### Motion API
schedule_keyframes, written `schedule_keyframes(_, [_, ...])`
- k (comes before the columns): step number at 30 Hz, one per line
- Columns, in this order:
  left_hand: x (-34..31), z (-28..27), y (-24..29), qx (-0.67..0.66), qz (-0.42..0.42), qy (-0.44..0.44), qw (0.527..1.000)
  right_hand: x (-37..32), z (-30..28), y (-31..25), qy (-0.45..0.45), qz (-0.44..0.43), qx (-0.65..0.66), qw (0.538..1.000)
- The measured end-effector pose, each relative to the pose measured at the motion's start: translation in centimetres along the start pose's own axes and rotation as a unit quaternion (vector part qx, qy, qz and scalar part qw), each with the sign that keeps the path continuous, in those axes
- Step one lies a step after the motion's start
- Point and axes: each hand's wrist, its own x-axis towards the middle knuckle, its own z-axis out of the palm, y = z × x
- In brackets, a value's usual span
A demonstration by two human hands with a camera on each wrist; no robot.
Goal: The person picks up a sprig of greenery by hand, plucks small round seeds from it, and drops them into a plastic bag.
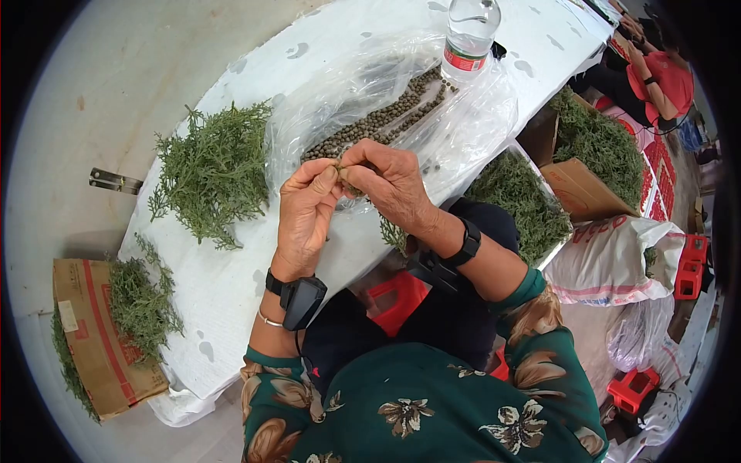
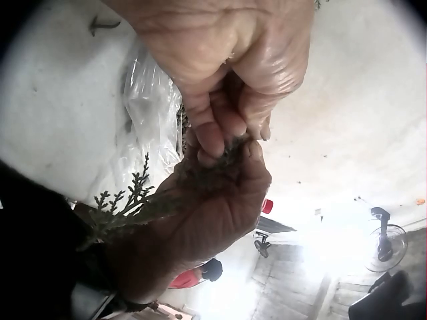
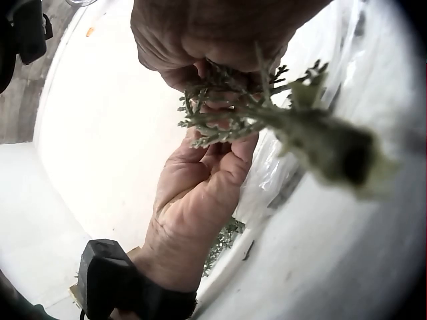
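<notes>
Both hands meet fingertip to fingertip over the near edge of a clear plastic bag (image 1: pixel 301 116). The left hand (image 1: pixel 303 220) pinches the tip of a green sprig between thumb and fingers. Curled round the same sprig (image 3: pixel 220 127), the right hand (image 1: pixel 394 189) has its stem end sticking out toward its wrist camera. In the left wrist view leafy ends of the sprig (image 2: pixel 137 190) show beside the right hand (image 2: pixel 213 220). Small round brown pieces (image 1: pixel 370 123) lie in rows on the bag. Whatever sits exactly between the fingertips is mostly hidden.
A pile of green sprigs (image 1: pixel 216 170) lies left of the hands on the white-covered table (image 1: pixel 224 285). A water bottle (image 1: pixel 469 38) stands behind the bag. Cartons of greenery (image 1: pixel 100 332) flank the table on both sides. Another person (image 1: pixel 668 85) is at the far right.
</notes>
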Motion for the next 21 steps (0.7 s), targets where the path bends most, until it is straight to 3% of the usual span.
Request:
schedule_keyframes(15, [-0.1,0.4,0.2,0.045,0.027,-0.008,0.999,-0.1,-0.1,-0.2,-0.005,-0.021,-0.044,0.999])
schedule_keyframes(21, [0.1,0.9,0.5,0.035,0.033,0.008,0.999,0.4,-0.4,-0.5,-0.018,0.042,0.017,0.999])
